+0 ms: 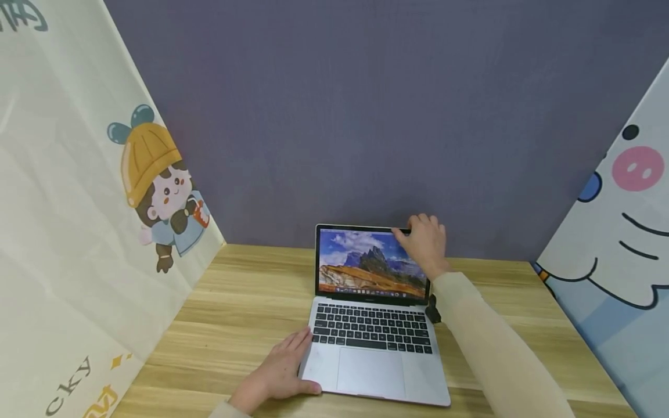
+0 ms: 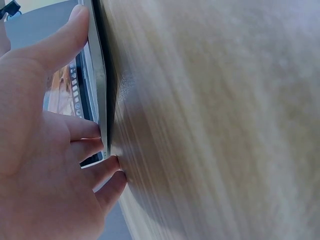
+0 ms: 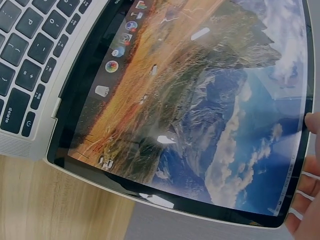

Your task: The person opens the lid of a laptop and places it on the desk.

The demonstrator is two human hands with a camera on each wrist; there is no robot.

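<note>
An open silver laptop (image 1: pixel 372 371) lies on the wooden table, its screen (image 1: pixel 345 267) lit with a mountain picture. My right hand (image 1: pixel 427 244) holds the top edge of the screen near its right corner, thumb on the front face and fingers behind. In the right wrist view the thumb (image 3: pixel 313 122) overlaps the black bezel. My left hand (image 1: pixel 284 366) rests at the laptop's left front corner. Its thumb (image 2: pixel 75 35) touches the front edge, while the loosely spread fingers (image 2: pixel 107 190) lie along the left side, some reaching down to the tabletop.
The wooden table (image 1: pixel 235 302) extends to both sides of the laptop. A dark grey panel (image 1: pixel 334 116) stands behind it. Printed cartoon sheets hang at the left (image 1: pixel 68 191) and right (image 1: pixel 617 232). A small black thing (image 1: pixel 432 309) shows beside the right sleeve.
</note>
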